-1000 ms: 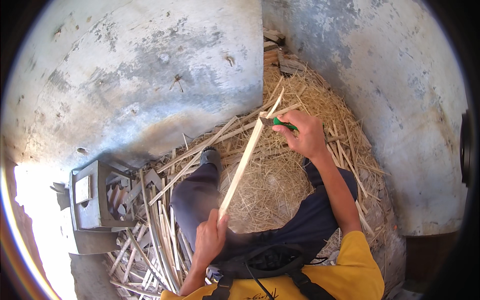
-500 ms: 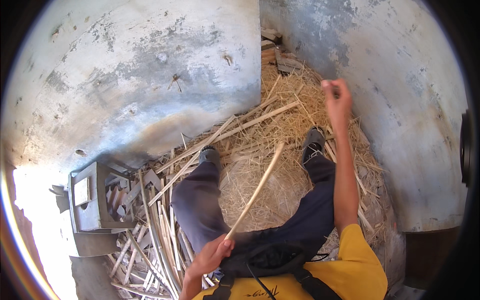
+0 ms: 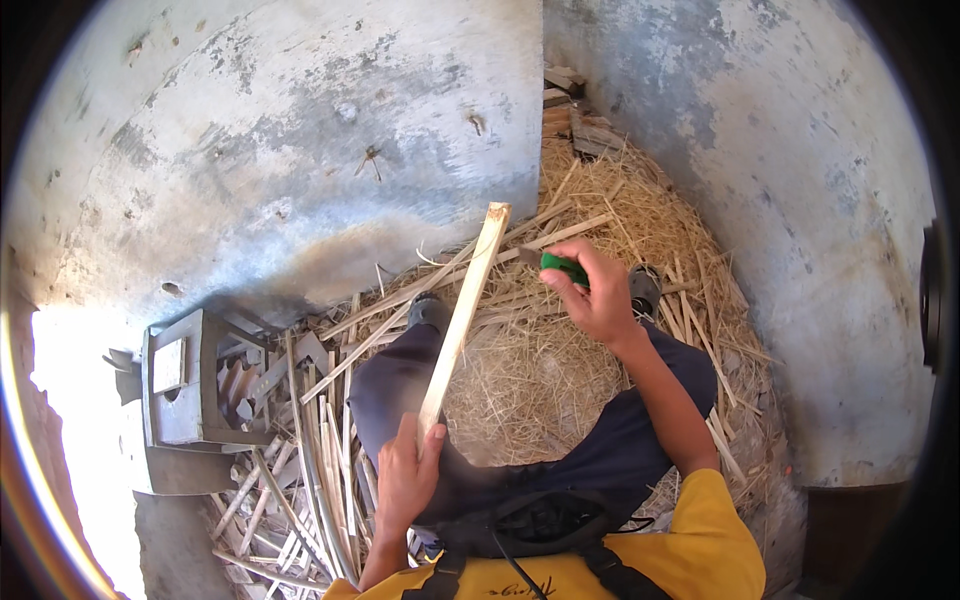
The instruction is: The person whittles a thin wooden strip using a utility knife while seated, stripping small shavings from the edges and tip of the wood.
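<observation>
My left hand (image 3: 408, 475) is closed around the lower end of a pale, flat wooden strip (image 3: 462, 315), which slants up and away between my knees with its cut end at the top. To the right of the strip's upper part, my right hand (image 3: 600, 300) grips a small green-handled knife (image 3: 563, 268). Its short, dull blade points left toward the strip and looks just apart from it. My fingers cover much of the handle. Beyond the strip, a thin curled shaving (image 3: 432, 258) shows near its left edge.
Straw-like shavings (image 3: 655, 215) cover the floor between and beyond my feet. Many wooden strips (image 3: 325, 470) lie heaped at my left, beside a grey wooden box-like frame (image 3: 185, 380). Peeling walls (image 3: 300, 130) close in ahead and on the right (image 3: 790, 220).
The strip has swung left and turned its broad face up. My right hand has come down and left from near the right wall toward the strip, and its green knife now shows.
</observation>
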Demonstrator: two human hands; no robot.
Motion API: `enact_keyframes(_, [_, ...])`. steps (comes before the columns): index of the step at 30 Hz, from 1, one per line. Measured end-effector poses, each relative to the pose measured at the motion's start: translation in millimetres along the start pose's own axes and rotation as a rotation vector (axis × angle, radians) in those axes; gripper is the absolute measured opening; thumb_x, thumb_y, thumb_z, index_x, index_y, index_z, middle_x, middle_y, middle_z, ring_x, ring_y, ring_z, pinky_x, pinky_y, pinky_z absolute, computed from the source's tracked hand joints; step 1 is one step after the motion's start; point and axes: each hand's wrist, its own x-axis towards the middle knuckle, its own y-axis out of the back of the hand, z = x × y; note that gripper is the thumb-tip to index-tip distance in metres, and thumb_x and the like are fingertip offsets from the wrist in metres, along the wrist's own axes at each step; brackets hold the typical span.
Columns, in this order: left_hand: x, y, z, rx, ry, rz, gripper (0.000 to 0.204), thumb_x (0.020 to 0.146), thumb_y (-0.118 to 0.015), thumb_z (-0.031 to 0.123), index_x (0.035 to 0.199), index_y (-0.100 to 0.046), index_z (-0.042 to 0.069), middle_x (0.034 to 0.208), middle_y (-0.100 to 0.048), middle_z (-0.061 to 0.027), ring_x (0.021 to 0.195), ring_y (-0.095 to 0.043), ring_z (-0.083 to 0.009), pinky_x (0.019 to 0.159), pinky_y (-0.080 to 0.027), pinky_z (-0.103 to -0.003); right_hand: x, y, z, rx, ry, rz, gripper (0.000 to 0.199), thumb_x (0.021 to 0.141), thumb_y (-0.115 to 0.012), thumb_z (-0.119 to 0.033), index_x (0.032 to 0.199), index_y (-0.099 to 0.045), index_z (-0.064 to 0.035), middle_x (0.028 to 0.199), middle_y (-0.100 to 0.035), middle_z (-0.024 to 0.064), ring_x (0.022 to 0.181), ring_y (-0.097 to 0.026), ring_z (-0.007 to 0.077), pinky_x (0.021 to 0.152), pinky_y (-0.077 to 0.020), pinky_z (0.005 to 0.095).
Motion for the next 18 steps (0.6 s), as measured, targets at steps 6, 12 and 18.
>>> enact_keyframes(6, [3.0,-4.0,9.8,0.022,0.001,-0.033,0.029,0.108,-0.067,0.027,0.102,-0.057,0.000,0.076,-0.066,-0.0291,0.076,-0.065,-0.0554,0.063,-0.047,-0.058,4.6,5.0,-1.2,-0.067,0.079,0.028,0.030,0.099,-0.082,-0.029,0.114,-0.075,-0.0033,0.099,-0.081,0.0093,0.081,-0.080,0.0220,0.069,-0.0606,0.0335])
enact_keyframes(12, [-2.0,-8.7,9.1,0.045,-0.011,-0.067,0.027,0.106,-0.070,0.026,0.103,-0.058,0.002,0.078,-0.068,-0.0290,0.075,-0.067,-0.0540,0.063,-0.050,-0.057,6.7,2.9,4.3,-0.158,0.030,0.083,0.031,0.101,-0.079,-0.033,0.113,-0.077,-0.0045,0.099,-0.080,0.0089,0.078,-0.079,0.0224,0.066,-0.0592,0.0329])
enact_keyframes(18, [-4.7,-12.5,9.0,0.077,-0.034,-0.028,0.026,0.105,-0.071,0.026,0.105,-0.058,0.002,0.078,-0.069,-0.0290,0.075,-0.068,-0.0533,0.063,-0.051,-0.056,7.1,2.8,17.1,-0.288,0.132,0.092,0.028,0.101,-0.079,-0.033,0.110,-0.077,-0.0061,0.095,-0.079,0.0076,0.071,-0.075,0.0215,0.057,-0.0539,0.0339])
